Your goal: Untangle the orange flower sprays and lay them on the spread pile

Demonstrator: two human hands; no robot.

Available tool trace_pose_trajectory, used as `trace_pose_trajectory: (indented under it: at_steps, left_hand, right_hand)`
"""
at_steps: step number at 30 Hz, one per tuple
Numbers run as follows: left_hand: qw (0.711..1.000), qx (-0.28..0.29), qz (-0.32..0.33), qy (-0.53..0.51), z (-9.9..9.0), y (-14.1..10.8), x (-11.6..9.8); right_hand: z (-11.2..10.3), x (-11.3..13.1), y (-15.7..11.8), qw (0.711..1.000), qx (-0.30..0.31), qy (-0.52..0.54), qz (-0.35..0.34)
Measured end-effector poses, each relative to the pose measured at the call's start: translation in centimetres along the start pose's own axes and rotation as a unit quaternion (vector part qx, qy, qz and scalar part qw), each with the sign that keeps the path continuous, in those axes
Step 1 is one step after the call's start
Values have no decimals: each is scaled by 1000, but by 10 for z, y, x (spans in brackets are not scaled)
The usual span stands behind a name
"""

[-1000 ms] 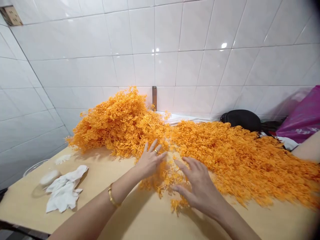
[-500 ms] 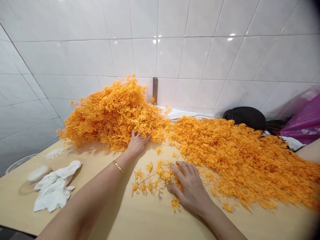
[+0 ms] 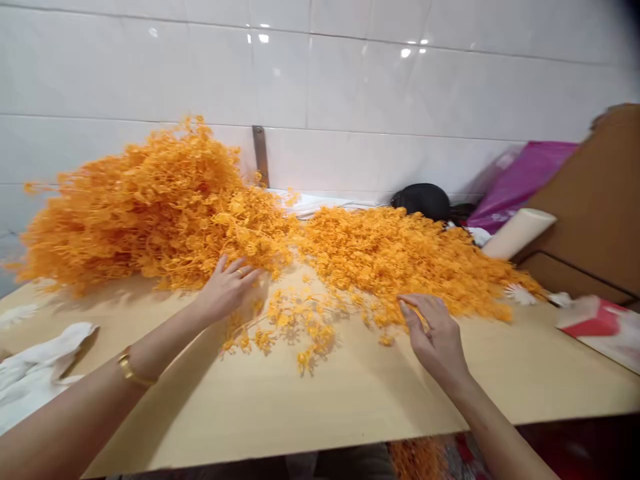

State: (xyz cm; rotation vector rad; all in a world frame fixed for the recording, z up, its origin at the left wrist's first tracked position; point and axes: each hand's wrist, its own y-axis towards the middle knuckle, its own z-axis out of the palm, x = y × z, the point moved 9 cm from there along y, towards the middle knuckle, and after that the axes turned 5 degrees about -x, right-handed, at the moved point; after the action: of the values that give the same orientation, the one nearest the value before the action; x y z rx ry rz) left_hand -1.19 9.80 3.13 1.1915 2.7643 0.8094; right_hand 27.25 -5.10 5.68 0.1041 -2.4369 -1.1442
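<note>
Two piles of orange artificial flower sprigs lie on the table. My left hand (image 3: pixel 229 288), with a gold bracelet on the wrist, has its fingers apart at the front edge of the taller left pile (image 3: pixel 150 207). Between my hands a few loose orange sprigs (image 3: pixel 295 313) lie flat on the table. At the front edge of the lower right pile (image 3: pixel 400 257) is my right hand (image 3: pixel 437 337). Its thumb and forefinger tips meet among the orange blossoms; what is between them is too small to tell.
A white cloth (image 3: pixel 45 360) lies at the left of the table (image 3: pixel 300 420). Along the tiled wall are a black rounded case (image 3: pixel 423 200) and a purple bag (image 3: pixel 525 177). On the right stand a pale roll (image 3: pixel 523 232), a brown cardboard panel (image 3: pixel 595 207) and a red-and-white box (image 3: pixel 600 327).
The view has swung to the right, bringing the cardboard and box in. My right hand has left the loose sprigs for the right pile's edge, fingertips closing. My left hand stays by the left pile.
</note>
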Motion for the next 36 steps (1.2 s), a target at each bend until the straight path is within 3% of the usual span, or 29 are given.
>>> trace_pose_trajectory:
  at_steps: [4, 7, 10, 14, 18, 20, 23, 28, 32, 36]
  left_hand:
    - [994, -89, -29, -59, -30, -15, -20]
    - [983, -121, -24, -132, -52, -15, -54]
    - [977, -122, -19, -171, -62, 1, -93]
    - [983, -101, -13, -155, -48, 41, -140]
    - [996, -32, -11, -87, -7, 66, -162]
    - [996, -16, -17, -87, 7, 67, -160]
    - [989, -37, -48, -133, 11, 61, -139]
    - [969, -110, -96, -200, -4, 50, -98]
    - [940, -139, -139, -279, -4, 44, -79]
    - [881, -142, -211, -399, 5, 37, -63]
  right_hand:
    - [-4, -22, -29, 995, 67, 15, 73]
    - [13, -7, -42, 987, 155, 3, 35]
    - [25, 12, -31, 986, 167, -3, -5]
    - [36, 35, 16, 993, 105, 57, -19]
    - [61, 37, 48, 989, 52, 140, -1]
    - [79, 28, 49, 989, 49, 143, 8]
    - [98, 13, 41, 996, 51, 75, -20]
    - [91, 9, 47, 999, 3, -8, -44]
    - [77, 27, 70, 996, -28, 81, -8]
    - [93, 36, 74, 979, 20, 194, 62]
